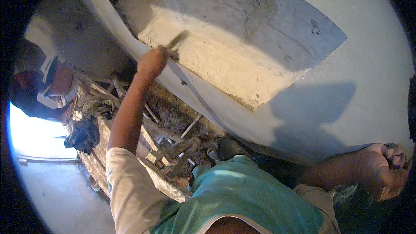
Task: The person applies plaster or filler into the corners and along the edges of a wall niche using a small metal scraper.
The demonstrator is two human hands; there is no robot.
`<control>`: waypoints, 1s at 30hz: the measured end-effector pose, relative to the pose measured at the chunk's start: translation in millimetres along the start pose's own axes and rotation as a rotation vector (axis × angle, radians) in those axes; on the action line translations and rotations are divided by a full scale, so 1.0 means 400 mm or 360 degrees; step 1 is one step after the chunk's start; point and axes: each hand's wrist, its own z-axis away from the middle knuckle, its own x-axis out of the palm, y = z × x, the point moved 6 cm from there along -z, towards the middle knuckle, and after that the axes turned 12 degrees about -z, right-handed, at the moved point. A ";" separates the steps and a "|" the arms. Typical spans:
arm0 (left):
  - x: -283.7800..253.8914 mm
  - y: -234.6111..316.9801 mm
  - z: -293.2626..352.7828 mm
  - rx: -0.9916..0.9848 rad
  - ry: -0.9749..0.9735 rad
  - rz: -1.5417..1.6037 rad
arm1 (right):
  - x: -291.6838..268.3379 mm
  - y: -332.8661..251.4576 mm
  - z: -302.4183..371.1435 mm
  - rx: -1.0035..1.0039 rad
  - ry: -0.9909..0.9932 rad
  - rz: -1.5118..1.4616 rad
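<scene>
My left hand (151,63) is raised in front of the wall, its fingers wrapped round the handle of a small flat-bladed tool (177,40). The tool is blurred, so its exact kind is unclear. It tilts up and to the right over the lower left edge of a bare plaster patch (225,67), a rough grey-beige area bounded by straight edges. Whether the blade touches the plaster, I cannot tell. Far to the right, my right hand (385,171) is curled closed close to the wall; what it holds, if anything, is hidden.
Smooth pale wall (359,60) surrounds the plaster patch, with a shadow on its right. Below left lie wooden boards (149,136), sticks and rubble, with a dark cloth or bag (83,135) on them. A reddish-brown bucket-like container (60,80) stands at the left, near a bright opening (37,134).
</scene>
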 end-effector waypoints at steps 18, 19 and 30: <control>0.020 0.062 -0.025 0.0170 0.0011 0.0011 | -0.003 -0.050 -0.006 -0.0621 -0.0267 0.0708; 0.016 0.027 -0.035 0.0070 -0.0041 -0.0028 | 0.023 -0.068 0.008 -0.1171 -0.0383 0.1354; -0.085 0.236 0.059 0.0648 0.0017 0.0233 | -0.021 0.000 -0.010 -0.0183 0.0104 -0.0111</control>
